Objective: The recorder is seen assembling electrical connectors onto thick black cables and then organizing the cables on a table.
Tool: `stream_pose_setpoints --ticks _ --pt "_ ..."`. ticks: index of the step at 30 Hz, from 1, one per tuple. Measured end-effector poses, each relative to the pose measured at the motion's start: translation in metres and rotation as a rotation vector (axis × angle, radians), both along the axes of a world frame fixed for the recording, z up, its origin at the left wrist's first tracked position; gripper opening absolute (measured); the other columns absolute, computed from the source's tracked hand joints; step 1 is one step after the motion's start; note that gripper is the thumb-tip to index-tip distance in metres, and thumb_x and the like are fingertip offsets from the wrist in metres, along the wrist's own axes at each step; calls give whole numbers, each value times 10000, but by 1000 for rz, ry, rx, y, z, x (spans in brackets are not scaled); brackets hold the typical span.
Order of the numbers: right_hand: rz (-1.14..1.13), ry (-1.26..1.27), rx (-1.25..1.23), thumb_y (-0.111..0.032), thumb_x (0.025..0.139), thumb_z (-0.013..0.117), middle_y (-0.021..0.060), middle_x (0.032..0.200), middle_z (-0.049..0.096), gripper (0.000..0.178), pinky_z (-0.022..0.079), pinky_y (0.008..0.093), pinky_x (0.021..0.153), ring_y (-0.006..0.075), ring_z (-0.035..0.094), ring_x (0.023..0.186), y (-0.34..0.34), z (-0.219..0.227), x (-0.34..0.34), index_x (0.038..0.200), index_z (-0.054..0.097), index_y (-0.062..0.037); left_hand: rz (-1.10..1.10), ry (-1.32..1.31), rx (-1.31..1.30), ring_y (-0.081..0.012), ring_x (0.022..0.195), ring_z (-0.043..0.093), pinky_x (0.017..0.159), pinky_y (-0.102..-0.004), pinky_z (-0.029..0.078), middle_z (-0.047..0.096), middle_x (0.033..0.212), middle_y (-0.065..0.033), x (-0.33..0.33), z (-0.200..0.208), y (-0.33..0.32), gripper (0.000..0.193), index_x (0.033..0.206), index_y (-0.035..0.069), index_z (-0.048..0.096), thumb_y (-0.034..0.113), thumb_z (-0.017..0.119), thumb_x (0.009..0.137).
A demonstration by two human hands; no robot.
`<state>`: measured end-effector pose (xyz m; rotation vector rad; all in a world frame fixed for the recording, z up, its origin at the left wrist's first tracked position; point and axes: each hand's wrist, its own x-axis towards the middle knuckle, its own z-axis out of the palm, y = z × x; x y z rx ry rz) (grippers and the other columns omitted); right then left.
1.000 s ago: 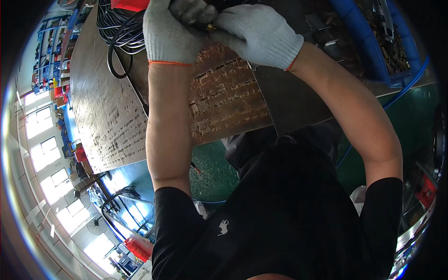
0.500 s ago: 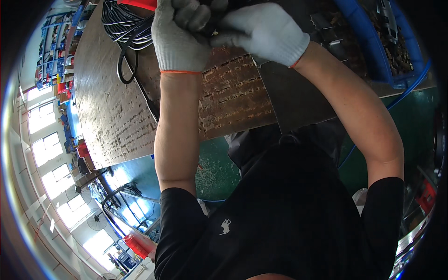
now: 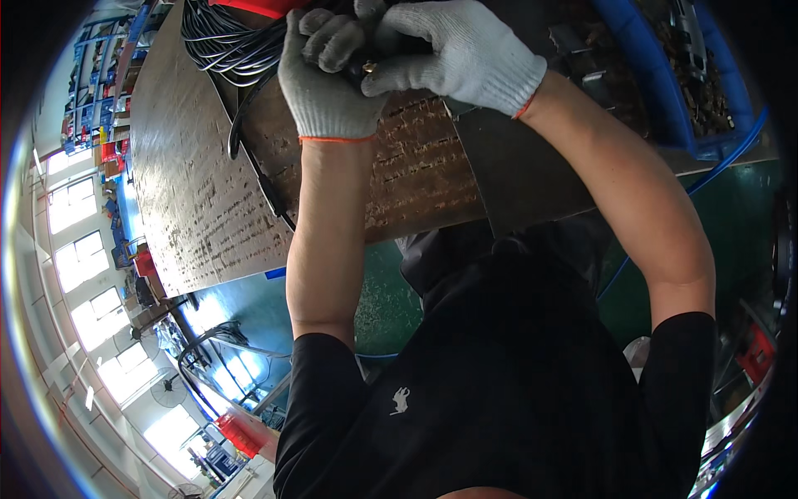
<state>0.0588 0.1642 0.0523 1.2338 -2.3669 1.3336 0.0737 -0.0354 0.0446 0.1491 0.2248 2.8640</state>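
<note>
Both my hands wear whitish knitted gloves with orange cuff edges and meet over the workbench at the top of the view. My left hand point(image 3: 331, 93) is closed, its grey-smudged fingers curled round something dark that is mostly hidden. My right hand point(image 3: 465, 54) is closed against it, thumb and fingers bent round the same spot. Between the hands a small brass-coloured metal part point(image 3: 369, 67) shows beside my right thumb tip. Left of my left hand lies a coil of black cable point(image 3: 224, 46), with a loose length running down the bench.
The worn brown workbench point(image 3: 191, 191) has a pitted top, and a dark sheet point(image 3: 524, 170) lies at its near edge. Blue bins point(image 3: 677, 108) with small metal parts stand at the right, beside a blue hose point(image 3: 731, 158). A red object point(image 3: 258, 7) sits behind the coil.
My hands have shifted slightly, the left one a little to the right and nearer me. The brass-coloured part now shows more plainly between them. The loose cable loop has moved.
</note>
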Motion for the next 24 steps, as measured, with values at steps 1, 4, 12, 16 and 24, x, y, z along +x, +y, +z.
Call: stream_pose_setpoints --ticks 1,4,12,16,24 --pt "35 -18 -161 -423 873 875 194 976 728 490 580 430 760 377 733 886 -4 1 3 1048 655 -22 -116 66 105 -85 650 529 724 -201 494 524 708 39 -2 4 -7 291 887 124 582 266 537 1137" --pt "-87 162 -349 -351 904 863 138 1024 749 430 591 404 780 328 735 874 -13 15 23 1060 620 -34 269 -1 -236 -142 817 617 877 -286 534 634 841 7 10 17 7 265 936 110 619 256 527 1138" --pt "-192 375 -465 -254 822 919 101 985 791 391 662 342 730 250 804 852 -23 19 41 1100 716 -68 70 -156 -292 -336 1155 683 1067 -488 556 709 1167 -139 43 14 15 637 1149 78 651 682 461 1081" --pt "-193 317 -415 -224 787 932 94 972 788 378 661 339 749 262 800 849 -19 16 53 1072 736 -72 173 -192 -625 -290 1106 711 935 -446 635 706 1127 -118 64 26 47 735 1206 50 681 742 490 1044" --pt "-175 378 -377 -206 803 952 111 980 787 428 659 330 733 240 793 849 -6 23 75 1149 762 -39 153 -265 -407 -202 868 717 795 -371 633 710 892 -54 76 19 62 630 974 85 717 701 593 1024"
